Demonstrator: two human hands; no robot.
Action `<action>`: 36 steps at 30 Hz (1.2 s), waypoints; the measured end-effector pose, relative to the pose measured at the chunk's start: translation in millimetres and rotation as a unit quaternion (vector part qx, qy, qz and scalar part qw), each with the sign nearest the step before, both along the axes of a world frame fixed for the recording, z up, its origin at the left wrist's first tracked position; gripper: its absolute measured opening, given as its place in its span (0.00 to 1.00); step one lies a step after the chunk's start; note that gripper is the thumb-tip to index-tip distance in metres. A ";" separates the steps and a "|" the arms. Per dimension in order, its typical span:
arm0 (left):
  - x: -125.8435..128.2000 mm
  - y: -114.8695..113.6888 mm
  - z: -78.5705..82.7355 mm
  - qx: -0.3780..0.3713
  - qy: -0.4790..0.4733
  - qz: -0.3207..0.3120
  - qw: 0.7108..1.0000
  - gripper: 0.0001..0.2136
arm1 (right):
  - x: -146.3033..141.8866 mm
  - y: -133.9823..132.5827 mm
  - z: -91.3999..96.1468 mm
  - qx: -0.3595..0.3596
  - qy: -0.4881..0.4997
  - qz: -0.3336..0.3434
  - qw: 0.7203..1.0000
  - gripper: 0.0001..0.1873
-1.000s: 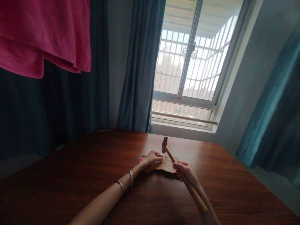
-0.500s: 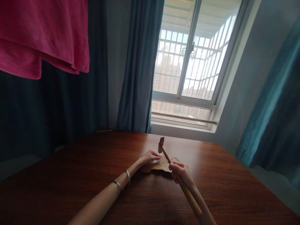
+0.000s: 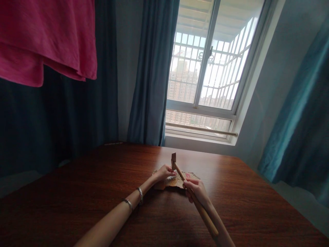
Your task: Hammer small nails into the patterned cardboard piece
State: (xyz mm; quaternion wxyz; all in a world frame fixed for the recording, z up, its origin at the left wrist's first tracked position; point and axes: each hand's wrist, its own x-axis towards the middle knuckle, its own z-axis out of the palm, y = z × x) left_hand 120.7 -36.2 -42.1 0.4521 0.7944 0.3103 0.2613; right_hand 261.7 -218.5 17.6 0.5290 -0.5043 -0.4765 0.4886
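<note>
My right hand [image 3: 196,189] is wrapped round the wooden handle of a hammer [image 3: 204,216]. The hammer's head [image 3: 173,160] is raised just above a brown, uneven-edged piece [image 3: 177,181] lying on the table. Many small dark spots and thin upright nail-like pins dot its surface. My left hand [image 3: 164,172] rests at the left part of this piece, thumb and forefinger pinched together close below the hammer head. Whatever is between those fingertips is too small to make out. Two silvery bangles [image 3: 140,195] circle my left wrist and forearm.
The brown wood-grain table [image 3: 108,178] stretches out around my hands. Behind it are blue curtains [image 3: 147,85] and a barred window [image 3: 203,68]. Pink cloth [image 3: 48,41] hangs at the upper left; another blue curtain [image 3: 295,130] is at the right.
The hammer head has come slightly down and to the left, closer to my left fingertips. My right hand shifted a little left with it; my left hand stays in place.
</note>
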 end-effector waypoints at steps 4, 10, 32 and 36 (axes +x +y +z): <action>1.6 2.5 -4.6 0.023 0.013 0.000 1.000 0.19 | -1.2 0.0 -0.1 0.009 0.011 0.006 1.000 0.14; 0.6 0.7 -2.8 0.021 0.012 -0.007 1.000 0.18 | -1.3 0.4 -0.2 0.009 0.004 0.009 1.000 0.15; 11.9 -11.0 2.2 0.061 0.008 0.064 0.996 0.16 | 18.6 -5.1 17.6 -0.030 0.017 -0.049 0.998 0.15; 13.0 -12.1 2.3 0.052 0.010 0.071 0.996 0.15 | 18.4 -4.9 17.1 -0.032 0.008 -0.043 0.999 0.15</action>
